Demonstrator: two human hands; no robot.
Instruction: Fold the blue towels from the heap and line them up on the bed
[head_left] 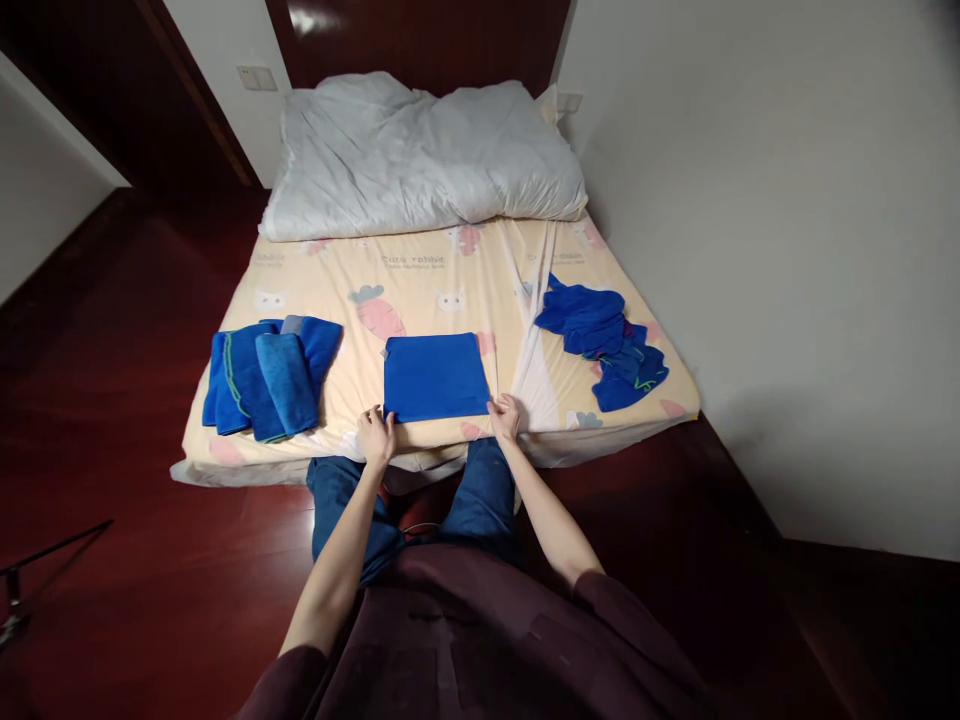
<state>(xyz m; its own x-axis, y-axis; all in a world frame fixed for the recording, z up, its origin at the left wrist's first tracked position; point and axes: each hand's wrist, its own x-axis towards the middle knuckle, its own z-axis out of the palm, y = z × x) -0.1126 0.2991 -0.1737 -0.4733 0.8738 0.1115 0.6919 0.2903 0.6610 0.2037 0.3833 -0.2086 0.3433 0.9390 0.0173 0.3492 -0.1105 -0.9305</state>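
A blue cloth [436, 378], folded into a flat rectangle, lies near the front edge of the bed. At its near left corner, my left hand [377, 435] has its fingers closed on the edge. My right hand [505, 418] pinches the near right corner. To the left rests a group of folded blue cloths [259, 380], some with green edging. Crumpled blue cloths [604, 340] lie in a loose heap at the right.
The bed [360, 300] has a cream sheet printed with carrots and rabbits. A bunched white quilt [427, 155] lies across its far end. A bare wall [765, 250] rises along the right side. Dark red floor [150, 560] shows at the left, with a thin black stand [56, 547].
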